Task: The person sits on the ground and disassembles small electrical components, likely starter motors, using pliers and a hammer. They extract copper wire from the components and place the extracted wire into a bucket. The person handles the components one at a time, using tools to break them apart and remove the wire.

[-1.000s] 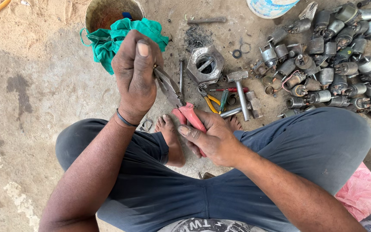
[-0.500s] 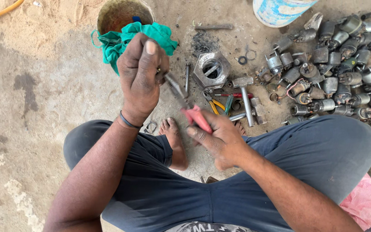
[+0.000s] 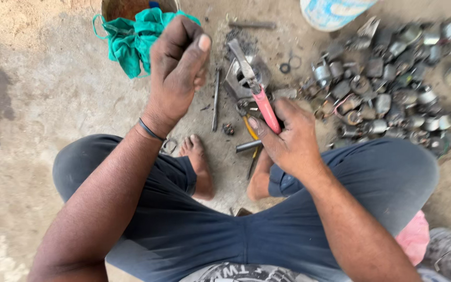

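I sit cross-legged on a dirty concrete floor. My right hand [image 3: 291,141] grips the handles of red-handled pliers [image 3: 265,107], whose grey jaws point up and away over a grey metal housing [image 3: 236,83] on the ground. My left hand [image 3: 176,70] is raised to the left of the pliers with its fingers curled shut and thumb on top. Whatever may be inside the fist is hidden. The jaws and my left hand are apart.
A green cloth [image 3: 131,44] hangs over a bucket rim [image 3: 111,8] at the top left. A large pile of grey metal parts [image 3: 392,89] lies at the right, below a white container [image 3: 335,10]. A thin rod [image 3: 215,102], yellow-handled tool [image 3: 250,130] and short metal cylinder [image 3: 249,146] lie by my bare feet [image 3: 200,164].
The pliers' jaws were at my left hand's fingers; now my right hand has swung them up and to the right, away from it. My left hand stays raised and closed.
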Available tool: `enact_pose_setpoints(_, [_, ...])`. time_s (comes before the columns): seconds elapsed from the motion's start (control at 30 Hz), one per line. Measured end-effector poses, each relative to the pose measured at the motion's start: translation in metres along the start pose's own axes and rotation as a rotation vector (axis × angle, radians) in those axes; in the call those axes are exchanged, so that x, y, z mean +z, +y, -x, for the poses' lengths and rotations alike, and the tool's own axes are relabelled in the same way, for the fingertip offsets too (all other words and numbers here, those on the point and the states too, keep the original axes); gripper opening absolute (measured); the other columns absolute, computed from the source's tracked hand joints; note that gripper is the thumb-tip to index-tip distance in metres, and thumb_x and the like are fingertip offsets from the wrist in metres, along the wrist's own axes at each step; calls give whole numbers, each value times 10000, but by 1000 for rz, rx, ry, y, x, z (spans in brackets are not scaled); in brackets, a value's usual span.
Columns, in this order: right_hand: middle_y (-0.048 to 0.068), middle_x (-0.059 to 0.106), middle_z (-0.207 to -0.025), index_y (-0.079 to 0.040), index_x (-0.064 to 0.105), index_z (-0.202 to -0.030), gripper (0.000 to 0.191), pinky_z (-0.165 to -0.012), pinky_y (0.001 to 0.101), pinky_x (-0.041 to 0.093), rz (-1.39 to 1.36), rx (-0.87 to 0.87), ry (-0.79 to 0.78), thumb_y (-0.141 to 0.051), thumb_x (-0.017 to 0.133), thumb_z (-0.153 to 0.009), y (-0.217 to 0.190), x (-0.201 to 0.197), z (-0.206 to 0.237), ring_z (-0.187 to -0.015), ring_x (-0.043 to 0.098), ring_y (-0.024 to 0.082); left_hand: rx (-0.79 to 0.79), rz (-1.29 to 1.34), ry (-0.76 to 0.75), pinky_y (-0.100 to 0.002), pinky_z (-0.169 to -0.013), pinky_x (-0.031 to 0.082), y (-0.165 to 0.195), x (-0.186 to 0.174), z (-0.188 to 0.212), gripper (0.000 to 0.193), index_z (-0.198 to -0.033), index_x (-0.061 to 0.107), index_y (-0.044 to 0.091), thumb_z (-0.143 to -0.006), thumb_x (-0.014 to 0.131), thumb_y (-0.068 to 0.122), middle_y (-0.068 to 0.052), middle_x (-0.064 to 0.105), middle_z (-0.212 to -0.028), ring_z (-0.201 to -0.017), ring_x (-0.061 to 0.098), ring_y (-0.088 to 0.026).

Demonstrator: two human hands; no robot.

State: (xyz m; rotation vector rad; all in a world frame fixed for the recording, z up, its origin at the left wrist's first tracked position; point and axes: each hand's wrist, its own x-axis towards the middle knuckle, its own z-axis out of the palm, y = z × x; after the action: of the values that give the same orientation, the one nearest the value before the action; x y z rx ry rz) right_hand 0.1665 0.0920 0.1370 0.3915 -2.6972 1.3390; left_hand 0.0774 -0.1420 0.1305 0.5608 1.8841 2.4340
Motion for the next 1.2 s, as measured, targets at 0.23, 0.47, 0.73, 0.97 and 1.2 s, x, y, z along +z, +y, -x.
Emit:
enact_pose_setpoints(0.23, [77,686,-908,-7,683,-1172,332,-769,328,518,-144,97,-20,-151,761,-884,5,9,1,-830,639,188,68,-13,-96,-207,-710,376,17,6,-2,223,-1151,501,28,-958,553,128,-17,478,-990,-802,428,-71])
enact_pose_setpoints(0.47, [86,723,-995,-51,718,-1151,257,-855,342,544,-195,80,-51,-151,757,-917,0,14,1,-937,689,210,158,-170,-102,-235,-852,387,22,7,-1,411,-1255,406,40,-888,585,88,-41,444,-1072,-892,411,-117])
enact_pose_setpoints(0.73, [161,658,-1255,-25,697,-1189,346,-900,359,567,-119,-71,15,-172,789,-890,-9,16,-2,-1086,702,277,184,-230,-97,-240,-867,404,24,12,3,447,-1303,401,35,-926,622,124,-49,444,-1106,-929,419,-119])
enact_pose_setpoints(0.97, [154,657,-1277,-31,705,-1198,309,-932,369,569,-106,-97,46,-148,770,-920,-11,24,-5,-1122,699,278,156,-283,-53,-242,-838,412,35,19,5,443,-1288,455,17,-877,587,117,-46,451,-1038,-912,437,-131])
enact_pose_setpoints(1.2, [142,648,-1230,-26,698,-1173,292,-887,349,573,-90,-119,46,-135,775,-912,-9,28,-5,-1068,698,257,126,-330,-33,-276,-862,449,41,16,4,438,-1262,471,13,-859,588,140,-66,472,-1058,-941,467,-148])
